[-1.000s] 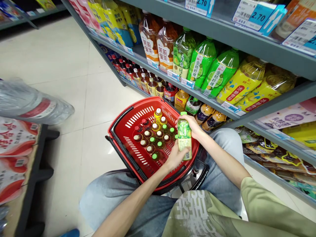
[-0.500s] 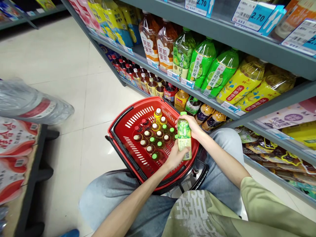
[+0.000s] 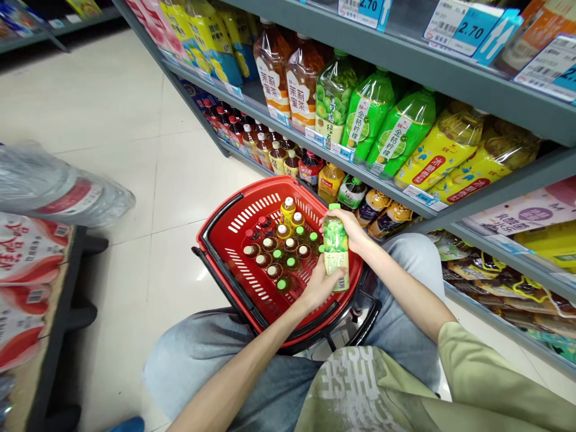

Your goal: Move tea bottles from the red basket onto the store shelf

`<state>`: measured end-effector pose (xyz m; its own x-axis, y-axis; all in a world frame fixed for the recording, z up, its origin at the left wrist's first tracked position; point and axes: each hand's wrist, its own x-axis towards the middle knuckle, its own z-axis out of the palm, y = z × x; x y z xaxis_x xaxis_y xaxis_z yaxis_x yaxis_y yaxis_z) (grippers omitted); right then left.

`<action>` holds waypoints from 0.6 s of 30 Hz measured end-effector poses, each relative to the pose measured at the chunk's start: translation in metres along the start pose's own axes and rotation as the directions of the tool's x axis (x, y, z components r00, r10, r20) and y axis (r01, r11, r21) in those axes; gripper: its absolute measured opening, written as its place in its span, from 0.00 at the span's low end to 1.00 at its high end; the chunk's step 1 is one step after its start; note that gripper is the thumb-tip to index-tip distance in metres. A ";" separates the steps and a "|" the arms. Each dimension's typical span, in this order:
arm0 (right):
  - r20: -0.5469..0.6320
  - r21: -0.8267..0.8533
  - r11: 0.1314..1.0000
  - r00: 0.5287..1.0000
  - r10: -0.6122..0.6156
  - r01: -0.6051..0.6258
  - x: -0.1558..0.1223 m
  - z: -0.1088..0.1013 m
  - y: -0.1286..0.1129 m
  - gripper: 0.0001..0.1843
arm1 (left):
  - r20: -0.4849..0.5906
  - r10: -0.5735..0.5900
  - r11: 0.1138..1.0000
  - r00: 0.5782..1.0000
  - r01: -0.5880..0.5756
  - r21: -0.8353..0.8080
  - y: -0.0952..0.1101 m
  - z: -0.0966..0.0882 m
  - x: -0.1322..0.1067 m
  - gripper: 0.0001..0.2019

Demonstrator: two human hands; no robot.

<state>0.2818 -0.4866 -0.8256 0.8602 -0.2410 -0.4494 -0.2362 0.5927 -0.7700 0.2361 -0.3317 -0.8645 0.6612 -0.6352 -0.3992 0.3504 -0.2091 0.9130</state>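
Observation:
Between my two hands is a green-capped drink bottle [image 3: 335, 243] with a green fruit label, tilted over the right part of a red shopping basket [image 3: 252, 207]. My left hand [image 3: 320, 282] is wrapped round the bottle's lower end, thumb across the label. Near the cap, my right hand [image 3: 348, 227] grips the upper part from the right side. Inside the basket stand several upright bottles, among them a green-capped bottle [image 3: 282, 284], a white-capped bottle [image 3: 273, 272] and a yellow-labelled bottle [image 3: 287, 209]. The basket sits between my knees.
Shelves of drinks [image 3: 387, 171] run along the right, with large green bottles [image 3: 369, 108] above and smaller bottles [image 3: 330, 181] below. At left, packs of cartons [image 3: 31, 252] rest on a dark pallet [image 3: 54, 312], beside wrapped water bottles [image 3: 67, 186]. Pale floor tiles [image 3: 130, 120] lie between.

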 end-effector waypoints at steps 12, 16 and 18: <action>0.001 -0.013 1.000 1.000 -0.002 0.002 0.001 -0.001 0.000 0.14 | -0.011 -0.004 1.000 1.000 0.004 -0.002 0.002 0.000 -0.001 0.25; 0.004 -0.007 1.000 1.000 -0.004 0.004 0.000 -0.001 0.000 0.13 | -0.032 0.000 0.999 0.999 0.001 0.043 0.005 0.000 -0.001 0.25; 0.009 -0.002 1.000 1.000 -0.003 0.003 0.000 0.000 0.000 0.13 | -0.041 -0.003 0.998 0.999 0.005 0.059 0.006 0.000 0.000 0.25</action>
<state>0.2819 -0.4866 -0.8259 0.8652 -0.2358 -0.4426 -0.2342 0.5903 -0.7724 0.2379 -0.3329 -0.8584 0.6866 -0.6039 -0.4048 0.3139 -0.2560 0.9143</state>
